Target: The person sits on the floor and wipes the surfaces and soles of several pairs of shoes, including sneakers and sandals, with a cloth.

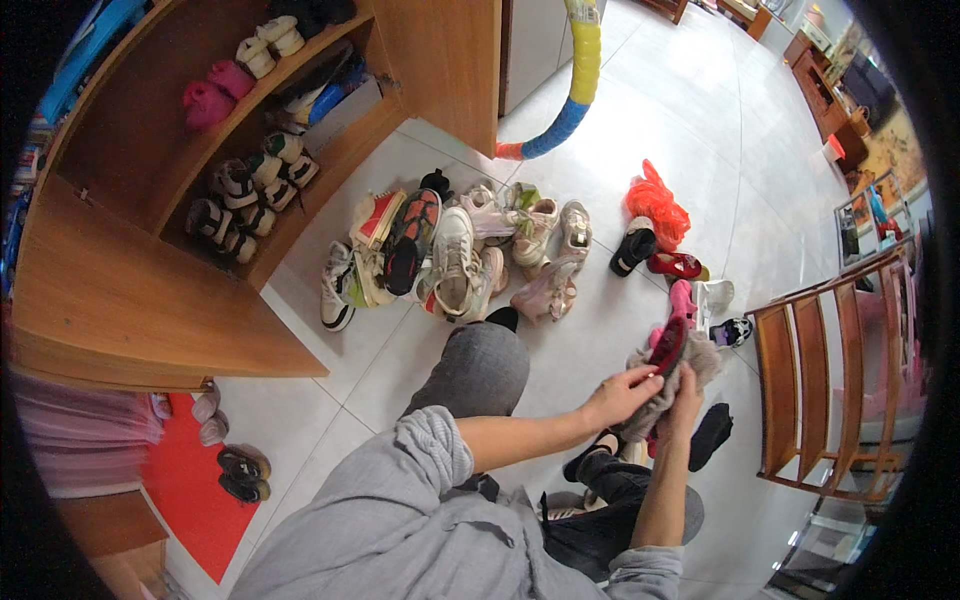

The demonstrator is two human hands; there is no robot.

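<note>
Both hands hold a grey fuzzy shoe or slipper with a dark red part facing up, off to the right above the floor. My left hand grips its near left side, thumb along the dark red part. On the other side, my right hand has its fingers around the grey plush. Just beyond it are pink footwear, a white shoe and a dark patterned shoe. A black shoe or sock lies to the right of my right hand.
A wooden shoe cabinet stands at left, doors open, with shoes on its shelves. Several sneakers crowd the tiled floor ahead. Farther right are a red plastic bag, a red shoe and a wooden slatted rack. A red mat lies lower left.
</note>
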